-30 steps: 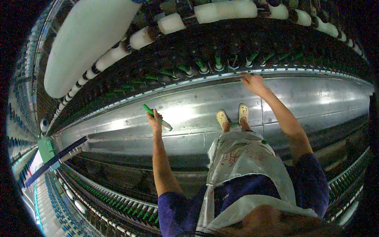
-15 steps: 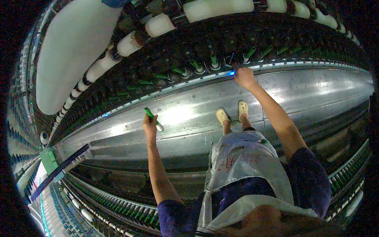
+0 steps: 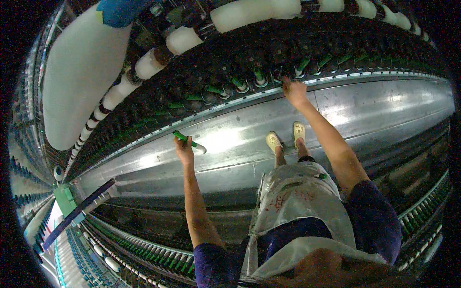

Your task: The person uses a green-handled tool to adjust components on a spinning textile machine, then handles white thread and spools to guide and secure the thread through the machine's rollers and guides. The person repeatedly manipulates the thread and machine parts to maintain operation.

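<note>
1. Along the pale ring rail [image 3: 230, 102] of the spinning frame, the right hand [image 3: 295, 91] works in close, near a spot between upright green bobbins [image 3: 260, 77]; a light, precise touch seems best there, with the knuckles clear of the neighbouring bobbins.
2. Out over the shiny metal floor [image 3: 240, 156], to the left and well apart from the rail, is the loose green bobbin [image 3: 194, 144] with a white end, in the left hand [image 3: 183, 150]. Carrying it by its green part looks sensible, as it spares the white end from rubbing.
3. The left fingers are closed around that bobbin, its green tip poking out up and to the left, its white end out to the right. A firm but unsqueezed hold should be enough.
4. The left forearm rises almost straight, leaning slightly left, with the elbow softly bent.
5. The right arm stretches farther, slanting up and left from the shoulder, its fingers bunched toward the frame. It is dark there, so I cannot tell whether they pinch anything.
6. Both feet, in cream clogs [image 3: 273, 140], stand between the two hands' reach; a balanced stance suits this long stretch.
</note>
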`<action>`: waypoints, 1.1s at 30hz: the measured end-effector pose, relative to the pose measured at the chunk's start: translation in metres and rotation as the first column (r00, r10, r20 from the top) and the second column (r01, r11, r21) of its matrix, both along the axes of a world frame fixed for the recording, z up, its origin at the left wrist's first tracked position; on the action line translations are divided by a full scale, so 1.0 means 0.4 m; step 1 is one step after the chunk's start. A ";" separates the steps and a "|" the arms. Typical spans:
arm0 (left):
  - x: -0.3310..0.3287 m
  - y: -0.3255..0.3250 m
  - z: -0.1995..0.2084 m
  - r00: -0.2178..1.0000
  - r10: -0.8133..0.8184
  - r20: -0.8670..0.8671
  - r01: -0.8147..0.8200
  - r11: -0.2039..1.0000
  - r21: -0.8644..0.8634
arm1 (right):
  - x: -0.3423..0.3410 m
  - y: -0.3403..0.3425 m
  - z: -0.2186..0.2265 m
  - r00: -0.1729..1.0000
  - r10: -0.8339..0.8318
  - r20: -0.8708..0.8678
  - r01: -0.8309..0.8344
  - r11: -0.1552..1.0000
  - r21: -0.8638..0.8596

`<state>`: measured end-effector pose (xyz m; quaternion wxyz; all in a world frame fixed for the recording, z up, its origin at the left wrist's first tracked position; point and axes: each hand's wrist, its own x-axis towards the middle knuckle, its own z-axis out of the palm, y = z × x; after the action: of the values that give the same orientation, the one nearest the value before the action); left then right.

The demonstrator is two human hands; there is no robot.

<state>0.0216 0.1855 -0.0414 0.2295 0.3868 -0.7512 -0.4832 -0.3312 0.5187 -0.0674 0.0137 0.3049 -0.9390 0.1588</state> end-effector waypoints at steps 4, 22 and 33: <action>-0.059 0.004 0.065 0.998 -0.055 -0.018 0.057 0.995 0.078 | 0.009 0.025 0.032 0.999 -0.041 -0.020 0.041 0.999 0.003; -0.682 0.548 0.466 0.844 -0.316 -0.433 0.325 0.944 -0.056 | -0.060 0.029 0.605 0.607 0.411 0.681 0.175 0.766 -0.619; -0.825 0.701 0.093 0.997 -0.064 0.048 0.063 0.998 0.010 | -0.018 0.066 0.950 0.803 0.593 0.068 -0.269 0.462 -0.845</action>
<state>-0.3085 0.4657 -0.0043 0.1942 0.3754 -0.7663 -0.4839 -0.3384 0.5450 0.3125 -0.0610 0.4622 -0.6374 0.6135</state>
